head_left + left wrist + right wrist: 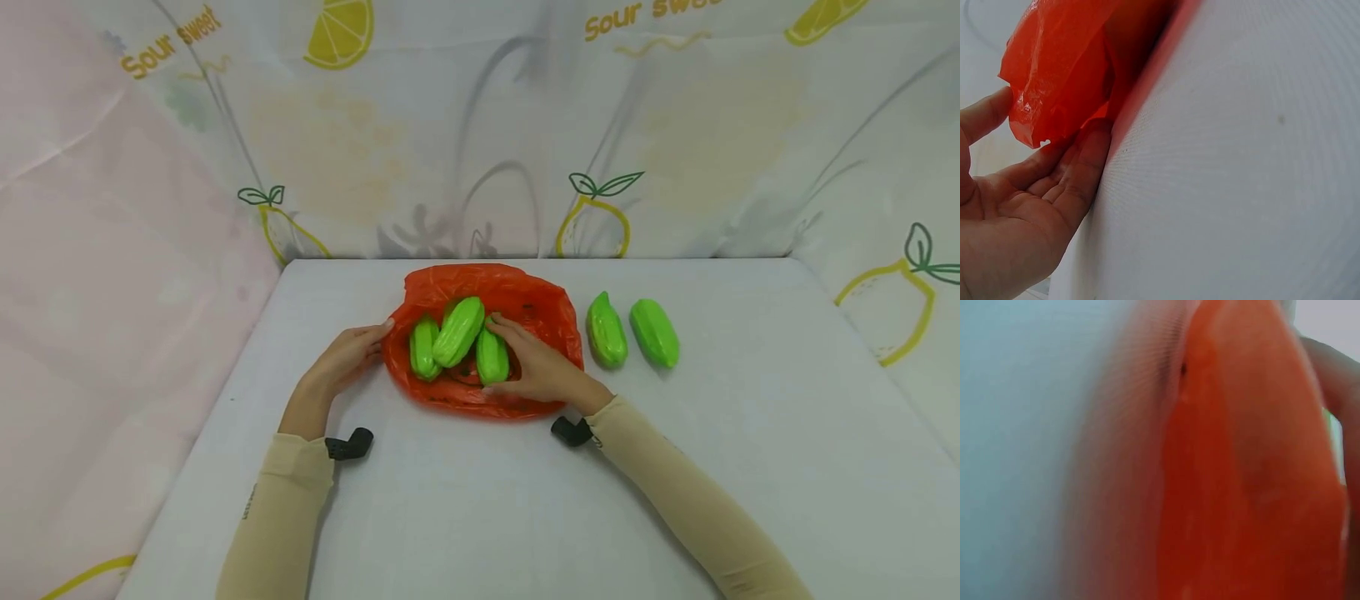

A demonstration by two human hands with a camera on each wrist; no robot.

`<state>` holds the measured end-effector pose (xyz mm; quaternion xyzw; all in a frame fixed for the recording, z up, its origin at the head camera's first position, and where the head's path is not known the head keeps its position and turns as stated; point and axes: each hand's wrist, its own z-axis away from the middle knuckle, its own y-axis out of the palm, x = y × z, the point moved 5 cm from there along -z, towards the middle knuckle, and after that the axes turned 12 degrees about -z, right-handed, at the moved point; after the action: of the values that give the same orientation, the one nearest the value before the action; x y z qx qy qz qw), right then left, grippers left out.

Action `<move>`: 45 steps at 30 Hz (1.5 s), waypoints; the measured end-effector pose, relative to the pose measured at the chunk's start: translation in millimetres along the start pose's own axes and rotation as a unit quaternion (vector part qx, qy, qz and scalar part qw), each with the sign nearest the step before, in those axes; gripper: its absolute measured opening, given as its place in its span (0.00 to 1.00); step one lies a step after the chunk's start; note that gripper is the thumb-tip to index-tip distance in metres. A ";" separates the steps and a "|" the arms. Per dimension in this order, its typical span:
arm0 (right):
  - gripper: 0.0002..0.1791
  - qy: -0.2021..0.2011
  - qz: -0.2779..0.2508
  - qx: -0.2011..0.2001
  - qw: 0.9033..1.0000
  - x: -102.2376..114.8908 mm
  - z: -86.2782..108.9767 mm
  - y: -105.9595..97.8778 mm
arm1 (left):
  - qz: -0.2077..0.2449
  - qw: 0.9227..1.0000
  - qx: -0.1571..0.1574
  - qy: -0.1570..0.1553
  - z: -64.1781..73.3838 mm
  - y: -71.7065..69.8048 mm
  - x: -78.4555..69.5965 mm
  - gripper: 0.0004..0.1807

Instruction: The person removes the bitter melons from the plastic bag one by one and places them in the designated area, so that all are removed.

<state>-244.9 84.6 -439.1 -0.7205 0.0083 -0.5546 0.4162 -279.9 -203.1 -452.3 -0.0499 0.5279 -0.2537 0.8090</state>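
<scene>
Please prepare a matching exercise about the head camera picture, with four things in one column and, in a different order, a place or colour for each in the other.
Column A
1. Left hand
2. Right hand
3. Plastic bag
4. Sleeves

Column B
a. beige
b. on a green vegetable inside the bag
c. red
d. at the bag's left edge

Right pairs: 1-d, 2-b, 3-c, 4-a

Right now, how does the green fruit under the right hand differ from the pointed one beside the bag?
The held fruit is in the red plastic bag; the pointed fruit lies on the white table. The right hand partly hides the held fruit; the pointed fruit is untouched. Both are green.
</scene>
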 end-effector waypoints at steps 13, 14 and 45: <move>0.59 -0.005 0.016 0.009 1.000 5.8 0.7 -1.2 | 0.004 1.000 0.004 -0.001 3.1 -0.3 0.1 0.38; 0.59 -0.005 0.022 0.010 1.000 7.1 1.5 -3.0 | 0.004 1.000 0.004 -0.001 3.1 -0.2 0.1 0.38; 0.56 0.046 -0.009 -0.160 0.986 -20.9 77.6 -177.2 | 0.008 1.000 0.002 0.006 -0.9 -0.6 1.2 0.37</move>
<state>-270.1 256.1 -350.7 -0.7518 0.1092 -0.5821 0.2898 -280.6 -204.0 -453.5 -0.0423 0.5327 -0.2488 0.8078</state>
